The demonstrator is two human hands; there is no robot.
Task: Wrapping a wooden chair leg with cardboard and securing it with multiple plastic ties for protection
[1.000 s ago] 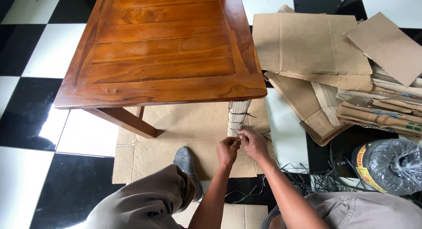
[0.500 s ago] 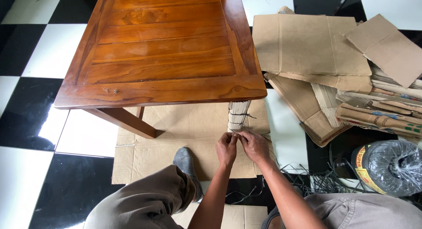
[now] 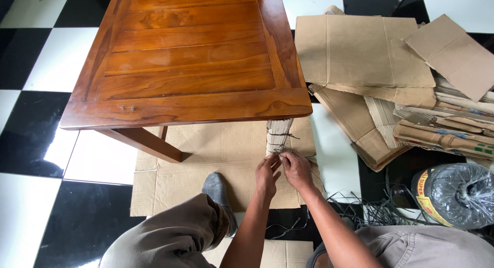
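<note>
1. A brown wooden table (image 3: 188,57) stands up and to the left of the left hand, on a black-and-white tiled floor (image 3: 31,144); nothing rests on its slatted top, and its near right leg is the one being wrapped.
2. A flat sheet of cardboard (image 3: 206,154) lies on the floor under the table and beneath both hands, apparently to pad the legs, with the person's grey shoe (image 3: 216,188) planted just left of the left hand.
3. The left hand (image 3: 267,175) has its fingers pinched nearly closed on a thin dark string (image 3: 280,153), right at the foot of the cardboard-wrapped table leg (image 3: 279,134) directly above it.
4. The right hand (image 3: 297,169), touching the left, likewise pinches the string with thumb and fingertips, the two together seemingly drawing a knot tight against the wrap, which earlier ties already band.
5. Loose offcuts of dark string (image 3: 360,209) lie on the floor just right of the right forearm.
6. Farther right sit a spool of string in clear plastic (image 3: 455,196) and, above it, a heap of flattened cardboard boxes (image 3: 391,67), within reach as supply.
</note>
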